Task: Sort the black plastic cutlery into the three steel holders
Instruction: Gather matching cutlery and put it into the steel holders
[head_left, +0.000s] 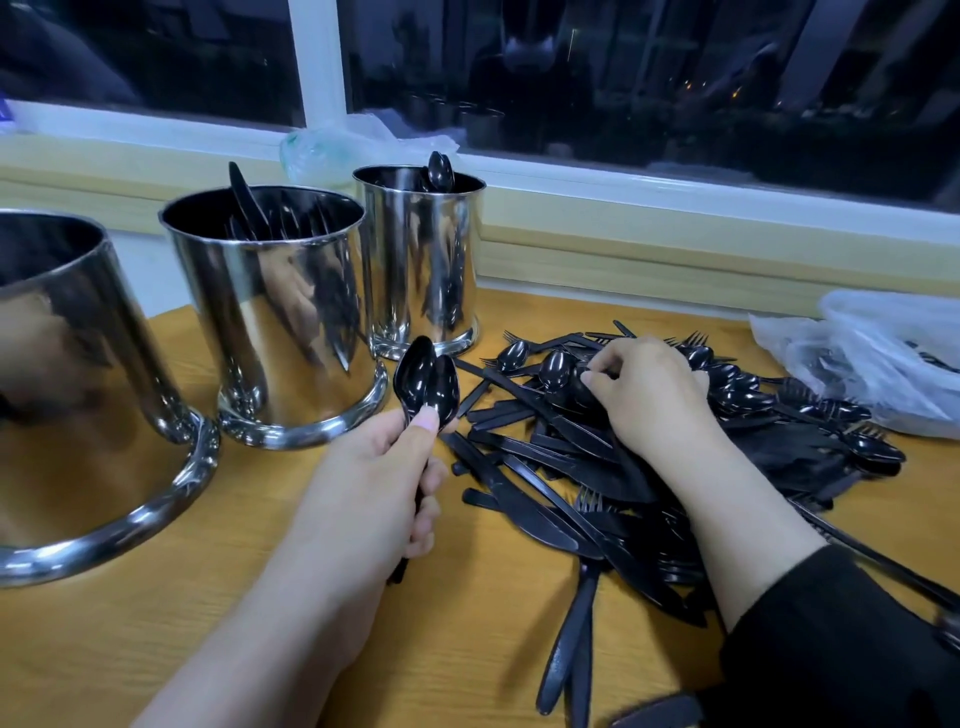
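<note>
Three steel holders stand in a row on the wooden table: a near left holder (78, 415), a middle holder (280, 322) with knives and forks showing inside, and a far holder (421, 260) with a spoon sticking out. My left hand (374, 483) grips two black spoons (426, 382) by their handles, bowls up, in front of the far holder. A heap of black knives, forks and spoons (597, 467) lies to the right. My right hand (649, 395) rests on the heap and pinches a spoon (584, 387) near its far edge.
A clear plastic bag (878, 358) with more cutlery lies at the table's right edge. Another crumpled bag (332, 145) sits on the window sill behind the holders. The dark window (623, 78) runs along the back. Bare tabletop (208, 597) lies near me.
</note>
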